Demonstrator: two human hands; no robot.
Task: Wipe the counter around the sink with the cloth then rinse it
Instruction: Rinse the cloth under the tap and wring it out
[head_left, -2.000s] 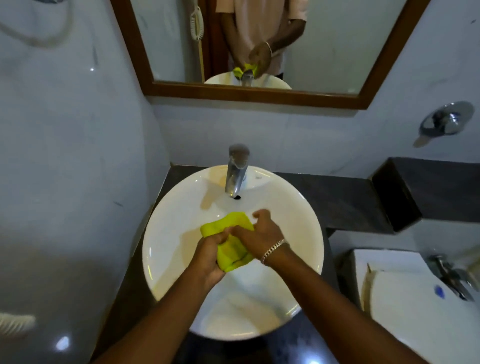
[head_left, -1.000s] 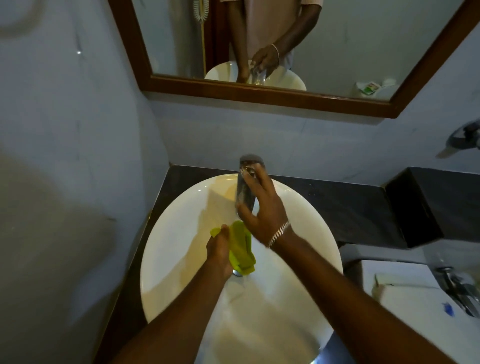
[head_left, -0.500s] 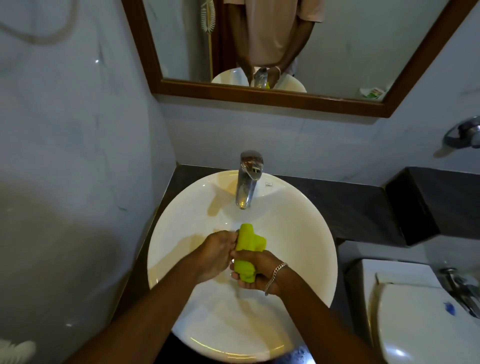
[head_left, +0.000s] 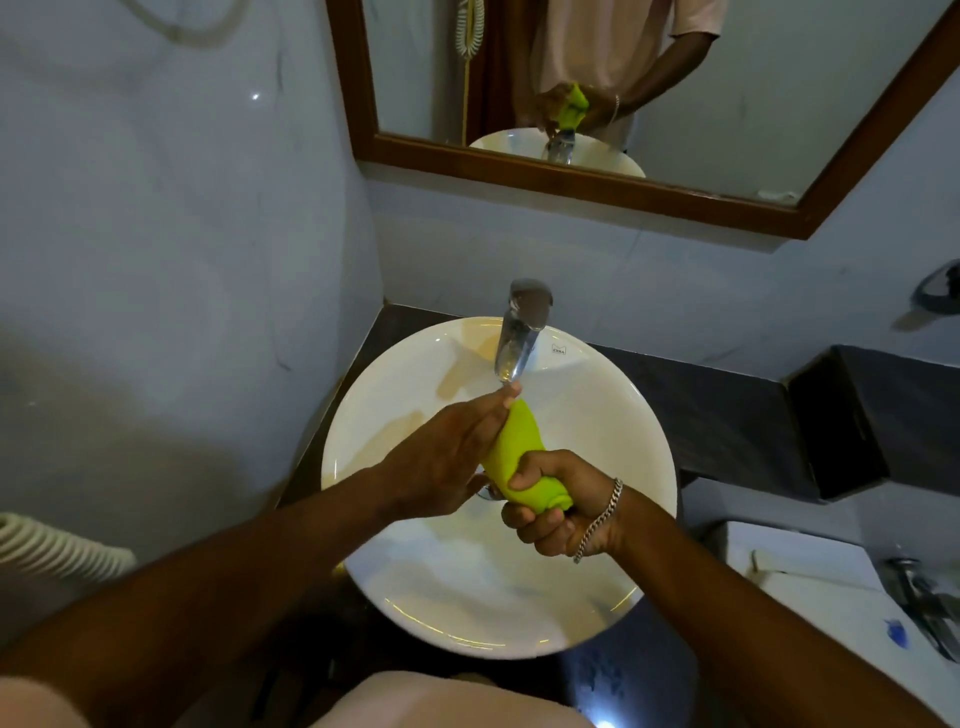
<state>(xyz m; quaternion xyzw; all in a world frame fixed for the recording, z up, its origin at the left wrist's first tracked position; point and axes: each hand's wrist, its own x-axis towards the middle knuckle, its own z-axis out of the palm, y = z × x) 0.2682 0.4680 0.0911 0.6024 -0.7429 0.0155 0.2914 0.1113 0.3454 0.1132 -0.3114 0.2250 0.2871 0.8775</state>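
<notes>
Both hands work over the sink (head_left: 395, 587): our right hand (head_left: 558, 506) fists the cloth (head_left: 511, 452), our left hand (head_left: 447, 460) lies flat along it, fingertips just below the faucet (head_left: 519, 338); the rim is clear all round.

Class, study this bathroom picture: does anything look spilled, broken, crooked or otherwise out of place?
Nothing stands out. The right hand grips the rolled yellow-green cloth over the white basin, the left hand lies flat against it, and the tap stands upright.

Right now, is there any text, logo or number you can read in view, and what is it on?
"CERA", small and faint under a logo mark, on the sink rim right of the tap; reading uncertain.
Blue mark on the toilet tank: too blurred to read.
Nothing else.
</notes>
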